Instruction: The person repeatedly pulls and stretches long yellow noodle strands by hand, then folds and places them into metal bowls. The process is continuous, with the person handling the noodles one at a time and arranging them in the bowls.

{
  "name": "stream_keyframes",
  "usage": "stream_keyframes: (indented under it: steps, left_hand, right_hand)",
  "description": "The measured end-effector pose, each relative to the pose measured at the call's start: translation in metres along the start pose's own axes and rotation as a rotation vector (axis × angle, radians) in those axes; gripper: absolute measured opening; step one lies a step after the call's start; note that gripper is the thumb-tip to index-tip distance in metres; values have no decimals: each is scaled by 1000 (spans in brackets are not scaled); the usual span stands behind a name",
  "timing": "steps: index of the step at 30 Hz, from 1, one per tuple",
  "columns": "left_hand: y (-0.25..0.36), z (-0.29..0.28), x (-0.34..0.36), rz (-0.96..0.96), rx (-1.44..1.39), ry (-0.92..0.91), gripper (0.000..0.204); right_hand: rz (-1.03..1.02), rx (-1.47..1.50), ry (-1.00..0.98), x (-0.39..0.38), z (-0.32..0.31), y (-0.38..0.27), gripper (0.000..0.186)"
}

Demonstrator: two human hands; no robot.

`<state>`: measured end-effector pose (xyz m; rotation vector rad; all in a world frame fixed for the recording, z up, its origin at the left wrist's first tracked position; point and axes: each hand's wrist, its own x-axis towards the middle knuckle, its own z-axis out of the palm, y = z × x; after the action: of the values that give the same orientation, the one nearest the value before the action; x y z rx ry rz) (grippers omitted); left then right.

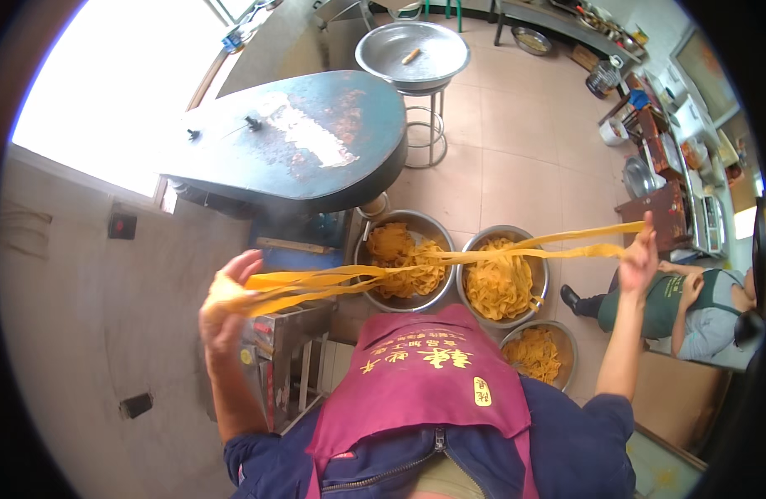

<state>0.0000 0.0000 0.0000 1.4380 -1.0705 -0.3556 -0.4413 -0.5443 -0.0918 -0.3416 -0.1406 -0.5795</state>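
Pale floor tiles [516, 125] spread beneath the workspace, with a bright window [108, 91] at ten o'clock, a worn teal machine housing [350, 125] at eleven, and a wide steel basin [383, 60] on a round metal stool [426, 133] at twelve, a small brown stick-like piece [411, 56] lying inside it. Wide yellow noodle strips [316, 281] stretch between the person's two hands, roughly from nine o'clock to three, passing over two round metal bowls near the centre. Left hand [221, 316], a little below nine o'clock, is half curled, a gathered bundle of strips lying across its palm and fingers. Right hand [638, 262], at three, has its fingers raised and close together, with strip ends caught at them; how firmly, I cannot tell. Beneath the span, the left bowl [426, 223] and the right bowl [543, 268] both contain heaped yellow noodles, and a third bowl [570, 348] at four o'clock has more. Whether the stretched strips touch either heap is unclear. At six o'clock the wearer's maroon apron [425, 358] covers a navy jacket [583, 424]. Between three and four sits a co-worker in a green apron [666, 295], beyond the right hand.
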Motion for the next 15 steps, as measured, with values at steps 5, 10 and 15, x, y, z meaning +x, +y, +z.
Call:
stream_keyframes:
  steps: [5,10,15]
  left_hand:
    - [29,83,66,244,222,-390,41]
    - [46,128,93,320,223,-421,35]
    - [55,115,91,268,293,-340,22]
  right_hand:
    - [580,-69,-228,54,95,180,80]
    - [455,-874,-400,87,170,264,74]
    - [701,-1044,-235,102,190,222,25]
